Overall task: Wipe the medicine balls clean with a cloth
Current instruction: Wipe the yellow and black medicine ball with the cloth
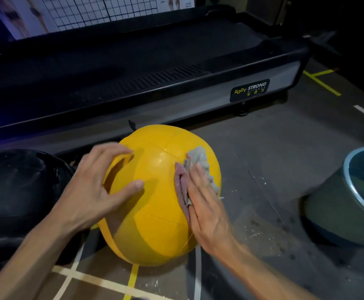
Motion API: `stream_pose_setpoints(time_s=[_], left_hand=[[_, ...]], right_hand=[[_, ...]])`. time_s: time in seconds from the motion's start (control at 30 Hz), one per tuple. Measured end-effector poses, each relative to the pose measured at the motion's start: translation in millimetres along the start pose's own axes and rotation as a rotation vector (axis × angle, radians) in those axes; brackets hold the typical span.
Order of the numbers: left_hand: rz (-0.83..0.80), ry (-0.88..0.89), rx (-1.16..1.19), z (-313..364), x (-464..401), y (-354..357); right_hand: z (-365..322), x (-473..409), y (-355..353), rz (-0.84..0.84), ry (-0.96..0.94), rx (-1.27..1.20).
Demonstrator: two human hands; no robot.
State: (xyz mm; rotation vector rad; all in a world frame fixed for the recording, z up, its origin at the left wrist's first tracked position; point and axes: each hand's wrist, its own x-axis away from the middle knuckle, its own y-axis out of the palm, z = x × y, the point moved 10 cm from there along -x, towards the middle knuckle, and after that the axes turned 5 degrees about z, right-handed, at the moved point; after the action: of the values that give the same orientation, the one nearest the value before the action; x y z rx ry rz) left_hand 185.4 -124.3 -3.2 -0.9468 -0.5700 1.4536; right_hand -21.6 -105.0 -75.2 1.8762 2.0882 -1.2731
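The yellow medicine ball [155, 198] sits on the gym floor [263, 169] beside a treadmill [155, 68]. The right hand [207, 213] lies flat, fingers straight, pressing a grey cloth [198, 161] against the ball's right flank. Opposite that palm, the left hand [94, 191] steadies the ball with spread fingers, clutching nothing. Just beyond the left hand rests a black ball [20, 187], and out past the right wrist stands a basin [350, 204]. I'd judge the wiping mid-course: the yellow one is being rubbed, and the black one probably needs its turn.
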Motion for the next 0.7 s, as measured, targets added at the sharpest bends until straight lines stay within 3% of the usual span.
stream_pose_setpoints(time_s=[0.17, 0.3, 0.37, 0.43, 0.53, 0.63, 0.7], left_hand=[[-0.097, 0.054, -0.15, 15, -32, 21], [-0.069, 0.039, -0.138, 8, -18, 22], [-0.079, 0.017, -0.127, 8, -13, 20], [-0.086, 0.007, -0.112, 11, -6, 22], [-0.076, 0.032, -0.119, 20, 2, 27], [-0.063, 0.053, -0.138, 23, 4, 29], [-0.051, 0.063, -0.137, 24, 4, 30]], right_hand=[[-27, 17, 13, -0.093, -0.174, 0.125], [-11, 4, 11, -0.105, -0.255, 0.126], [20, -20, -1, -0.023, -0.026, -0.053], [69, -42, -14, 0.041, 0.398, -0.195], [119, -42, -15, 0.009, 0.828, -0.283], [99, -40, -22, -0.013, 0.854, -0.299], [54, -50, -23, -0.018, 0.591, -0.193]])
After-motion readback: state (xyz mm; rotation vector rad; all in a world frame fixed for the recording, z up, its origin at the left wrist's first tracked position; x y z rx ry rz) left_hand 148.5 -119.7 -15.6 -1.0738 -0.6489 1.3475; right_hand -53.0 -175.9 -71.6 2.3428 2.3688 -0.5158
